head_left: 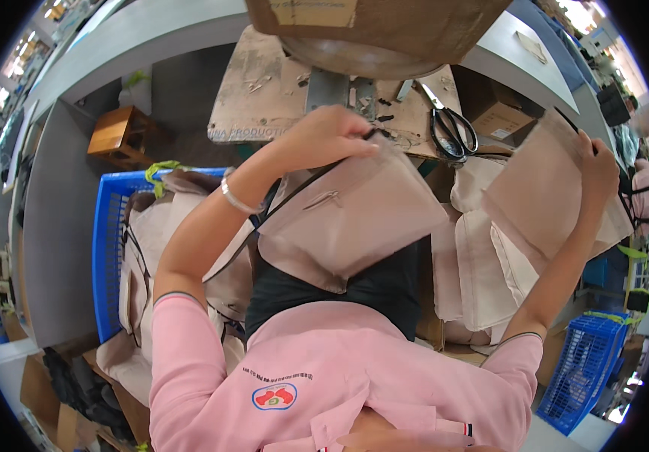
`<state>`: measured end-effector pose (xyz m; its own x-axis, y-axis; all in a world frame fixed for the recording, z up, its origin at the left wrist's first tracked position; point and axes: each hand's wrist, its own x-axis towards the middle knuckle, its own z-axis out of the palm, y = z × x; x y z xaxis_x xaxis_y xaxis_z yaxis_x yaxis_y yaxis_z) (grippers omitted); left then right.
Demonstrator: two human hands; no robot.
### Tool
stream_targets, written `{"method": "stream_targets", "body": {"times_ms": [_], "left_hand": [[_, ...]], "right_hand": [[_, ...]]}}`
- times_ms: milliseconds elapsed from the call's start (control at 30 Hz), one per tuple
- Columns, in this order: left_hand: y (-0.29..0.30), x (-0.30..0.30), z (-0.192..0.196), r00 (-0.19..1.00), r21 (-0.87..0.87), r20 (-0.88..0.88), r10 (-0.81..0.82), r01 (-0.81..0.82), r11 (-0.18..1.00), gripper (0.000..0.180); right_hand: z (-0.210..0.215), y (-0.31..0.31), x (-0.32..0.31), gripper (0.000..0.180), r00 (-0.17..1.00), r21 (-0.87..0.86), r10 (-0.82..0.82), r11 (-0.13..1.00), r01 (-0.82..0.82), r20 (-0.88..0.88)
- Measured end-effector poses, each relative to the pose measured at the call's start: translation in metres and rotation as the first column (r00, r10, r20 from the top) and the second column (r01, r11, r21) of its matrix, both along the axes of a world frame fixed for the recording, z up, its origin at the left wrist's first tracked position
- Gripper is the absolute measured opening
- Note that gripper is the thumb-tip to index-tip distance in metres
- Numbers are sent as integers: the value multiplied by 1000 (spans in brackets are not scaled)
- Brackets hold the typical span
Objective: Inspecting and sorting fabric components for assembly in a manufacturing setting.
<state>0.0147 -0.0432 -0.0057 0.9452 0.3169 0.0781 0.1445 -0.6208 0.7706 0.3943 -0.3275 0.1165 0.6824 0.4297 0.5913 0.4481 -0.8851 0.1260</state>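
Note:
My left hand [335,137] is closed on the top edge of a beige fabric bag [354,211]. This bag hangs over my lap, with a black strap trailing from its upper left side and a small mark or fold on its face. Out to the right, my right hand [601,169] grips the upper corner of another beige fabric piece [535,184], which has a dark strip along its top edge. Its lower part overlaps a pile of beige fabric pieces [479,264] beside my right leg. Black-handled scissors [451,132] lie on the worn work table [253,105] ahead.
A blue basket [106,248] full of beige fabric bags with black straps stands at my left. A cardboard box [384,30] blocks the view at the top. Beyond the basket is a wooden stool [119,135]; another blue basket [584,369] sits at lower right.

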Motion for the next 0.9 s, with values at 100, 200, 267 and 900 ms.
{"method": "stream_targets", "body": {"times_ms": [100,200,267,900], "left_hand": [[-8,24,3,993,149,8,-116,113,982,34],[-16,47,6,991,105,21,-132,129,986,35],[-25,61,10,988,85,27,-151,148,985,36],[-72,-98,-78,959,399,226,170,-250,882,61]], "right_hand": [[-34,-17,38,41,998,-43,-37,998,40,54],[-75,-18,-19,35,958,8,184,982,-190,220],[-105,-6,-99,20,713,254,700,682,-686,47],[-115,77,-267,19,399,107,913,407,-907,-87]]}}
